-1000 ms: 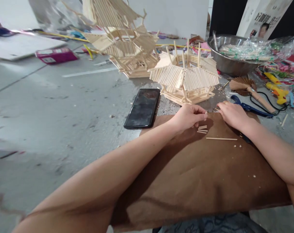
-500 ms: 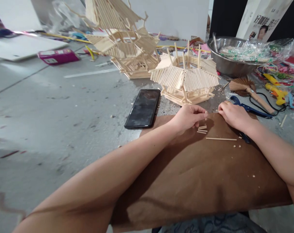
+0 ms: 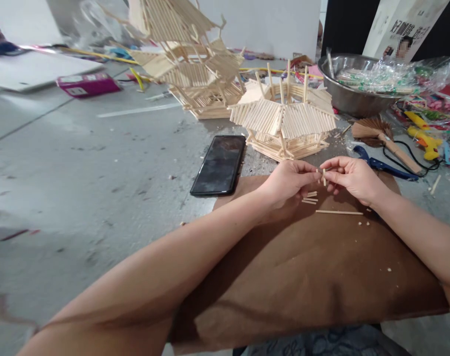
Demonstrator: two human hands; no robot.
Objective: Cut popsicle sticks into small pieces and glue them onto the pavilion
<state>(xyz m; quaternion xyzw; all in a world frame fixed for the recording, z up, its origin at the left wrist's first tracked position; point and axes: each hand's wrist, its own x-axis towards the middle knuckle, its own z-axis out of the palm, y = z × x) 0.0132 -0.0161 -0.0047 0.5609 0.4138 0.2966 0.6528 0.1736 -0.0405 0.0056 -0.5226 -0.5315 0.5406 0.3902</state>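
Note:
Over the far edge of a brown board point(image 3: 299, 277), my two hands meet with fingertips almost touching. My left hand point(image 3: 292, 179) pinches a short wooden stick point(image 3: 317, 173), of which only the top end shows. Between the thumb and finger of my right hand point(image 3: 353, 178) a second short stick point(image 3: 324, 177) stands upright. Just below them lie several short cut sticks point(image 3: 310, 200) and one longer stick point(image 3: 339, 212). Close behind my hands stands a small hexagonal stick pavilion point(image 3: 282, 121) with a slatted roof and upright posts.
A black phone point(image 3: 218, 165) lies left of the board. Blue-handled pliers point(image 3: 390, 165), a small brush point(image 3: 399, 151) and a yellow glue gun point(image 3: 427, 141) are at the right. Behind stand a taller stick pagoda point(image 3: 195, 69) and a steel bowl point(image 3: 353, 101) holding plastic-wrapped sticks.
My right hand has moved left from the board's far right edge to my left hand, with a short stick now upright in its fingers. My left hand stays almost in place.

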